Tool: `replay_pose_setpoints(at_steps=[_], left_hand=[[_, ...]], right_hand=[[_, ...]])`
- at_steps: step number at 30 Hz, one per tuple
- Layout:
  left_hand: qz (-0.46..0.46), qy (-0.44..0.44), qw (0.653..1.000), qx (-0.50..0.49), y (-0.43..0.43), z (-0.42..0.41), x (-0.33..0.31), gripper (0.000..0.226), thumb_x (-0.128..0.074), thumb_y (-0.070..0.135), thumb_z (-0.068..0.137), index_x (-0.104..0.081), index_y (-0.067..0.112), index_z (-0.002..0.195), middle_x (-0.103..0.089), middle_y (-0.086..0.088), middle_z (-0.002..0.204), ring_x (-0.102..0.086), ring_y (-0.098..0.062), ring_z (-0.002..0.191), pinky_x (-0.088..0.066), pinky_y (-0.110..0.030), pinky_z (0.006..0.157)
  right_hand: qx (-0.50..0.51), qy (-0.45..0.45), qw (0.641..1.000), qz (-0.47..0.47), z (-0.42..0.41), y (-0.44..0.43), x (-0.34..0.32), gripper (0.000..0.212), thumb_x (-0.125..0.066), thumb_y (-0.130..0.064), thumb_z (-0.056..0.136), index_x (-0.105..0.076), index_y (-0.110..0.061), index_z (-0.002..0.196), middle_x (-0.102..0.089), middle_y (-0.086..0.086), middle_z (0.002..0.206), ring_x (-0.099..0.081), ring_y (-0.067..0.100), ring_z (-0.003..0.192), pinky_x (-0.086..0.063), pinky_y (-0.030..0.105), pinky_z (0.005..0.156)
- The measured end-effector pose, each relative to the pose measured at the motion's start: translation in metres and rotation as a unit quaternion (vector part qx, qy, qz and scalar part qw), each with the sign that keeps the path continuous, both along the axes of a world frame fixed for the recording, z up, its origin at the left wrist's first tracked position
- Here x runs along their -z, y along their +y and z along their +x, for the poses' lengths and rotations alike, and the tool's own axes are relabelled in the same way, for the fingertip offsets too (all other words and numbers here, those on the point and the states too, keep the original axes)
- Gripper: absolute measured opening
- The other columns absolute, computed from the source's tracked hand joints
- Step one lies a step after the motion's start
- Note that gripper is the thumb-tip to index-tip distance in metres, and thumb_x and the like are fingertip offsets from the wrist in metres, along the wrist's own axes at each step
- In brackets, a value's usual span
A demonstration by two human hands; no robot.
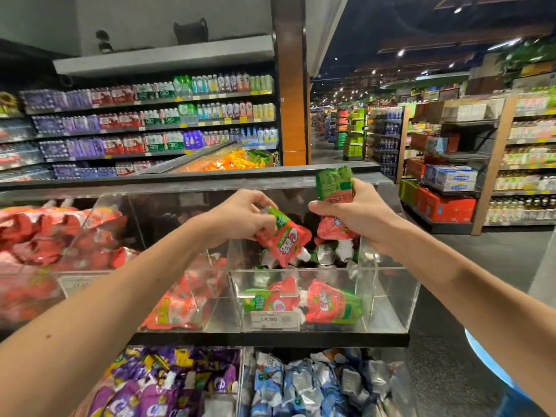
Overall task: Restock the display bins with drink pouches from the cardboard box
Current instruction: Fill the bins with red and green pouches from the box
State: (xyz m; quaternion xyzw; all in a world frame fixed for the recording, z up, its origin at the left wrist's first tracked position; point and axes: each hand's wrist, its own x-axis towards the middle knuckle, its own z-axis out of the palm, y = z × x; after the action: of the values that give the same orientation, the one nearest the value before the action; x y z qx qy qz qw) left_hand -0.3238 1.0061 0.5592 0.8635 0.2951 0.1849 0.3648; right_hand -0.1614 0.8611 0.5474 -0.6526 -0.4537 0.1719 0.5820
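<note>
- A supermarket aisle, with long shelves of bottled drinks (pixel 150 121) in the background and a dark display shelf (pixel 270 338) of see-through bins close in front.
- The left hand (pixel 240 215) pinches one red-and-green drink pouch (pixel 284 240) by its top corner, so that it hangs over the rear compartment of the clear bin (pixel 391 296).
- The right hand (pixel 358 218) is closed in a fist round a bundle of pouches (pixel 334 183), also above the clear bin. One end pokes up from the fist and another hangs below it.
- To do this step well, I would lower the single pouch until it is near those already in the clear bin and then let go, so it lands label-up. The bundle is better fed in one at a time than dropped in a heap.
- Counts: one pouch in the left hand and at least two in the right. Two lie in the clear bin's front compartment above the price tag (pixel 270 320), perhaps with a third. The rear compartment holds a few, too jumbled to count.
- Left of the clear bin is a neighbouring bin (pixel 180 305) of red pouches.
- Below the clear bin are two more bins, one of purple pouches (pixel 168 383) and one of blue pouches (pixel 301 386).
- The cardboard box is not in view.
</note>
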Motion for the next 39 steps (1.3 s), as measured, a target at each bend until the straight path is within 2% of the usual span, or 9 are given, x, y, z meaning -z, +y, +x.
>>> replay_pose_setpoints(at_steps=[11,17,23,25,27,30,32,34,39], left_hand=[[0.29,0.313,0.904,0.028,-0.001,0.019,0.032,0.028,-0.077,0.023,0.078,-0.059,0.021,0.1,-0.058,-0.001,0.099,-0.058,-0.02,0.09,-0.054,-0.035,0.075],[0.377,0.408,0.831,0.039,-0.009,0.025,0.031,0.033,-0.08,0.03,0.081,-0.053,0.011,0.083,-0.061,-0.006,0.091,-0.053,-0.022,0.089,-0.046,-0.029,0.059],[0.45,0.505,0.737,0.022,-0.016,0.039,0.038,0.032,-0.04,0.022,0.105,-0.056,0.012,0.131,-0.055,-0.011,0.136,-0.045,-0.03,0.129,-0.039,-0.036,0.095],[0.422,0.476,0.77,0.04,-0.013,0.041,0.028,0.017,-0.058,0.021,0.096,-0.065,0.012,0.109,-0.066,-0.011,0.112,-0.061,-0.028,0.108,-0.046,-0.034,0.081],[0.327,0.331,0.884,0.046,-0.002,0.04,0.011,0.008,-0.07,0.014,0.086,-0.069,0.016,0.094,-0.069,-0.004,0.091,-0.067,-0.02,0.084,-0.055,-0.031,0.071],[0.051,0.036,0.998,0.017,0.006,0.041,-0.015,0.024,-0.048,0.012,0.102,-0.062,0.018,0.121,-0.071,-0.007,0.097,-0.068,-0.019,0.078,-0.056,-0.03,0.063],[-0.064,-0.007,0.997,0.038,0.001,0.037,-0.022,0.03,-0.04,0.034,0.106,-0.055,0.018,0.127,-0.07,-0.011,0.101,-0.069,-0.021,0.081,-0.055,-0.031,0.064],[-0.023,0.068,0.994,0.077,0.0,0.035,-0.017,0.044,-0.048,0.051,0.098,-0.062,0.016,0.121,-0.071,-0.007,0.105,-0.069,-0.019,0.086,-0.053,-0.028,0.064],[0.025,0.118,0.989,0.087,0.006,0.039,0.009,0.03,-0.072,0.037,0.087,-0.075,0.013,0.105,-0.075,-0.007,0.097,-0.071,-0.016,0.083,-0.052,-0.021,0.06]], right_hand=[[-0.03,-0.037,0.999,-0.017,0.001,-0.004,0.012,0.035,-0.086,-0.018,0.075,-0.062,-0.02,0.1,-0.071,0.001,0.097,-0.068,0.011,0.088,-0.05,0.014,0.068],[-0.011,-0.039,0.999,-0.031,0.006,-0.002,0.017,0.067,-0.092,-0.023,0.067,-0.049,-0.016,0.118,-0.066,0.0,0.105,-0.067,0.011,0.094,-0.052,0.022,0.076],[-0.005,-0.071,0.997,-0.034,0.01,-0.001,0.019,0.078,-0.093,-0.03,0.064,-0.042,-0.016,0.121,-0.066,0.001,0.106,-0.067,0.012,0.095,-0.057,0.031,0.084],[-0.004,-0.123,0.992,-0.035,0.013,0.0,0.019,0.076,-0.093,-0.035,0.062,-0.044,-0.018,0.119,-0.068,0.0,0.103,-0.069,0.013,0.092,-0.059,0.035,0.083],[0.005,-0.196,0.979,-0.053,0.016,0.001,0.017,0.072,-0.093,-0.041,0.061,-0.048,-0.023,0.115,-0.07,-0.001,0.098,-0.071,0.016,0.085,-0.061,0.04,0.078],[0.027,-0.294,0.952,-0.085,0.018,0.008,0.014,0.073,-0.091,-0.049,0.059,-0.052,-0.03,0.118,-0.069,0.001,0.101,-0.068,0.022,0.085,-0.059,0.043,0.078],[0.032,-0.372,0.92,-0.121,0.016,0.014,0.013,0.078,-0.09,-0.05,0.061,-0.053,-0.028,0.126,-0.068,0.002,0.107,-0.066,0.024,0.092,-0.056,0.038,0.079],[0.007,-0.42,0.894,-0.154,0.015,0.019,0.014,0.082,-0.09,-0.052,0.061,-0.054,-0.023,0.128,-0.067,0.001,0.11,-0.064,0.023,0.095,-0.052,0.034,0.076],[-0.096,-0.415,0.873,-0.238,0.022,0.029,0.021,0.076,-0.089,-0.05,0.064,-0.053,-0.023,0.125,-0.062,0.0,0.104,-0.059,0.02,0.088,-0.054,0.04,0.077]])
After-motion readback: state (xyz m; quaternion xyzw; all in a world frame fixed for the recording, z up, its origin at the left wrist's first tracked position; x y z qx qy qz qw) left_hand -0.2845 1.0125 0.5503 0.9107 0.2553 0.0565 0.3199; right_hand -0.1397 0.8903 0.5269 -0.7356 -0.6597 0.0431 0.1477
